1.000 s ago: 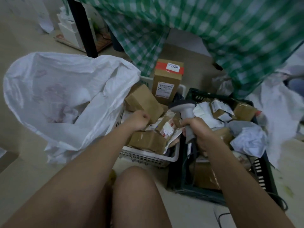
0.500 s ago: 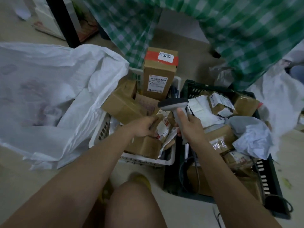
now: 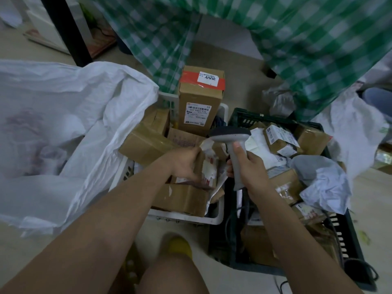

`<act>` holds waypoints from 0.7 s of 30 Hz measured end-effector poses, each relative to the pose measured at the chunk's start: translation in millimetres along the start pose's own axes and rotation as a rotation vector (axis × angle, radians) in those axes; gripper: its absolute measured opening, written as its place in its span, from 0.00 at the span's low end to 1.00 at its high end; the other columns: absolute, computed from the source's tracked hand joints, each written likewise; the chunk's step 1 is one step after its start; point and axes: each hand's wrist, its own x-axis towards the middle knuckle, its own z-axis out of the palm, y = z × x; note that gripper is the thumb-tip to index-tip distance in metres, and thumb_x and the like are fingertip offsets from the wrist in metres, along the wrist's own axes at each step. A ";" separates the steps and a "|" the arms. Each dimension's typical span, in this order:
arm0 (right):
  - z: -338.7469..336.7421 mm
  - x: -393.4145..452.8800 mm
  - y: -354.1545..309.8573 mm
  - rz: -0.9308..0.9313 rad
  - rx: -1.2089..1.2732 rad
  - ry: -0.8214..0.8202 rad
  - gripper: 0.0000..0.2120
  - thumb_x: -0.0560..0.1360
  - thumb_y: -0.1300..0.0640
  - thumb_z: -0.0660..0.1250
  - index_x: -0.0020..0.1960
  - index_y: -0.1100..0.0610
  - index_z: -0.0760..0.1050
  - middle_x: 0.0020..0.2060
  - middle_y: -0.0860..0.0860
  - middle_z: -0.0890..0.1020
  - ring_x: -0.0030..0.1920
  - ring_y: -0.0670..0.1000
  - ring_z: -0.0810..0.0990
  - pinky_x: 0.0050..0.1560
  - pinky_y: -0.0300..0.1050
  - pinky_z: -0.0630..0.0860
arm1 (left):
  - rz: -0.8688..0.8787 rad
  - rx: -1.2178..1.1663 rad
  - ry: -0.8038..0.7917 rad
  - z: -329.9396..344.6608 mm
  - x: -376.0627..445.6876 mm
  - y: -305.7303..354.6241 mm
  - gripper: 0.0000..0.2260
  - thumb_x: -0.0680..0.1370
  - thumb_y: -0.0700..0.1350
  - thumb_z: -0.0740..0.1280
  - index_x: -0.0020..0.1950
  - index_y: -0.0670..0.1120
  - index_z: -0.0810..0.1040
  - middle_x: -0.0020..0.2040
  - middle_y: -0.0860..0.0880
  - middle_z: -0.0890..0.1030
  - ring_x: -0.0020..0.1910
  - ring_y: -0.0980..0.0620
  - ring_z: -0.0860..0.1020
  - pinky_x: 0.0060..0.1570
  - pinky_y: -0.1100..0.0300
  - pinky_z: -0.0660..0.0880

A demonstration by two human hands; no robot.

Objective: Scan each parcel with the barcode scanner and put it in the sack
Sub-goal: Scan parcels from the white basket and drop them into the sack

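My right hand (image 3: 251, 166) grips the handle of a grey barcode scanner (image 3: 232, 135), whose head points left over the parcels. My left hand (image 3: 184, 164) grips a small brown parcel (image 3: 209, 168) with a white and red label, held in the white basket (image 3: 186, 218) just left of the scanner. A tall cardboard box (image 3: 199, 102) with red tape stands upright at the basket's back. The big white sack (image 3: 63, 128) lies open on the left, touching the basket.
A dark green crate (image 3: 347, 249) on the right holds several taped parcels and a crumpled grey-white bag (image 3: 324, 183). A green checked cloth (image 3: 297, 45) hangs behind. My knee (image 3: 169, 276) and a yellow shoe (image 3: 177, 246) are at the bottom; the scanner cable (image 3: 360, 270) trails over the crate.
My left hand has taken hold of the small labelled parcel and tilted it up beside the scanner. The scanner stays close by it. The view has shifted down and closer.
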 end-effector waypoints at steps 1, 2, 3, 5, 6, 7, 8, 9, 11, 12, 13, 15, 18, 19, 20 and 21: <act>0.3 -0.3 -0.2 0.000 0.015 0.001 0.18 0.78 0.43 0.62 0.44 0.57 0.77 0.37 0.54 0.81 0.36 0.51 0.81 0.44 0.49 0.80 | 0.001 -0.092 0.076 -1.8 -5.3 0.0 0.47 0.56 0.69 0.76 0.69 0.51 0.66 0.61 0.53 0.77 0.58 0.53 0.77 0.59 0.50 0.76; 1.2 -1.6 -1.6 0.003 0.040 0.001 0.17 0.78 0.43 0.62 0.46 0.56 0.77 0.40 0.54 0.82 0.39 0.52 0.82 0.45 0.49 0.81 | 0.002 -0.185 0.162 -5.8 -13.2 3.4 0.45 0.57 0.68 0.76 0.68 0.52 0.67 0.61 0.54 0.77 0.59 0.55 0.76 0.59 0.51 0.75; 2.8 -3.0 -3.1 0.001 0.085 -0.002 0.15 0.79 0.43 0.61 0.48 0.55 0.76 0.42 0.54 0.82 0.41 0.52 0.82 0.45 0.48 0.81 | -0.002 -0.273 0.258 -11.3 -21.2 8.0 0.42 0.59 0.66 0.77 0.68 0.52 0.67 0.62 0.55 0.76 0.59 0.56 0.76 0.60 0.53 0.75; 7.5 -7.8 -9.5 -0.028 0.201 0.014 0.12 0.79 0.47 0.63 0.51 0.57 0.75 0.40 0.52 0.80 0.38 0.49 0.80 0.40 0.43 0.79 | 0.020 -0.426 0.449 -25.7 -39.7 21.0 0.37 0.63 0.59 0.78 0.68 0.52 0.67 0.64 0.55 0.74 0.61 0.58 0.73 0.61 0.57 0.72; 10.1 -11.6 -14.8 -0.047 0.225 0.041 0.11 0.78 0.49 0.65 0.52 0.58 0.75 0.37 0.52 0.78 0.35 0.48 0.78 0.37 0.41 0.78 | 0.030 -0.457 0.526 -32.6 -50.0 27.9 0.37 0.64 0.58 0.78 0.68 0.52 0.66 0.66 0.55 0.72 0.61 0.59 0.72 0.61 0.59 0.70; 13.7 -13.6 -19.4 -0.067 0.225 0.065 0.12 0.77 0.50 0.67 0.54 0.59 0.74 0.36 0.52 0.78 0.34 0.47 0.77 0.35 0.40 0.77 | 0.036 -0.447 0.589 -38.1 -60.1 33.7 0.38 0.64 0.58 0.78 0.69 0.53 0.65 0.66 0.55 0.70 0.62 0.60 0.70 0.61 0.61 0.68; 18.1 -15.3 -23.5 -0.089 0.228 0.081 0.17 0.74 0.49 0.70 0.56 0.59 0.74 0.36 0.52 0.79 0.35 0.47 0.78 0.36 0.39 0.77 | 0.040 -0.398 0.632 -41.6 -70.3 39.1 0.39 0.64 0.59 0.78 0.69 0.54 0.64 0.66 0.55 0.68 0.61 0.60 0.69 0.61 0.61 0.67; 23.4 -17.5 -28.3 -0.108 0.232 0.084 0.23 0.71 0.47 0.74 0.59 0.59 0.73 0.40 0.52 0.81 0.39 0.47 0.80 0.39 0.41 0.79 | 0.047 -0.313 0.663 -43.9 -81.5 44.3 0.39 0.64 0.59 0.78 0.69 0.54 0.64 0.65 0.54 0.67 0.61 0.60 0.68 0.60 0.62 0.67; 36.2 -24.9 -38.6 -0.113 0.234 0.038 0.31 0.64 0.44 0.78 0.61 0.58 0.73 0.48 0.52 0.83 0.46 0.49 0.84 0.47 0.47 0.82 | 0.068 -0.124 0.708 -45.6 -101.0 48.8 0.41 0.63 0.61 0.77 0.70 0.52 0.63 0.64 0.52 0.67 0.61 0.58 0.68 0.61 0.60 0.69; 43.9 -29.8 -42.1 -0.104 0.242 -0.004 0.30 0.64 0.45 0.78 0.60 0.57 0.75 0.49 0.52 0.84 0.47 0.49 0.84 0.47 0.49 0.82 | 0.080 -0.036 0.731 -45.7 -110.1 49.8 0.43 0.63 0.62 0.77 0.71 0.50 0.62 0.65 0.51 0.67 0.63 0.55 0.68 0.62 0.58 0.70; 51.7 -35.1 -43.5 -0.099 0.236 -0.053 0.26 0.66 0.48 0.78 0.58 0.57 0.76 0.48 0.52 0.84 0.46 0.49 0.85 0.47 0.48 0.83 | 0.081 0.048 0.760 -45.0 -118.7 49.9 0.43 0.63 0.62 0.76 0.71 0.48 0.62 0.66 0.49 0.67 0.64 0.52 0.67 0.63 0.57 0.69; 66.7 -43.9 -42.1 -0.110 0.194 -0.116 0.23 0.66 0.50 0.78 0.57 0.56 0.76 0.48 0.52 0.84 0.47 0.49 0.85 0.47 0.48 0.82 | 0.073 0.171 0.825 -43.0 -134.2 49.3 0.42 0.64 0.61 0.76 0.71 0.46 0.64 0.67 0.46 0.68 0.65 0.49 0.65 0.63 0.56 0.65; 84.3 -52.9 -34.7 -0.138 0.134 -0.153 0.33 0.60 0.47 0.81 0.59 0.57 0.74 0.50 0.52 0.83 0.48 0.49 0.84 0.47 0.46 0.82 | 0.039 0.210 0.823 -37.9 -151.5 44.6 0.43 0.64 0.59 0.76 0.72 0.43 0.65 0.67 0.44 0.69 0.66 0.46 0.65 0.64 0.55 0.63; 89.0 -55.6 -32.7 -0.146 0.088 -0.176 0.34 0.60 0.48 0.81 0.59 0.58 0.72 0.49 0.51 0.82 0.47 0.48 0.83 0.44 0.40 0.82 | 0.029 0.232 0.798 -35.8 -154.6 42.8 0.44 0.64 0.60 0.76 0.73 0.42 0.64 0.68 0.44 0.69 0.66 0.45 0.66 0.66 0.54 0.62; 93.1 -59.0 -31.6 -0.152 0.035 -0.191 0.32 0.61 0.50 0.81 0.59 0.58 0.71 0.48 0.50 0.81 0.46 0.46 0.81 0.40 0.36 0.80 | 0.023 0.251 0.762 -33.5 -156.5 40.2 0.45 0.64 0.60 0.76 0.73 0.41 0.63 0.68 0.43 0.68 0.68 0.44 0.66 0.67 0.54 0.62; 96.8 -60.6 -29.6 -0.161 -0.011 -0.193 0.30 0.63 0.52 0.81 0.58 0.57 0.70 0.48 0.50 0.80 0.45 0.46 0.80 0.39 0.36 0.79 | 0.019 0.247 0.722 -31.4 -158.4 36.8 0.47 0.64 0.61 0.76 0.75 0.40 0.61 0.70 0.43 0.67 0.69 0.43 0.65 0.69 0.53 0.60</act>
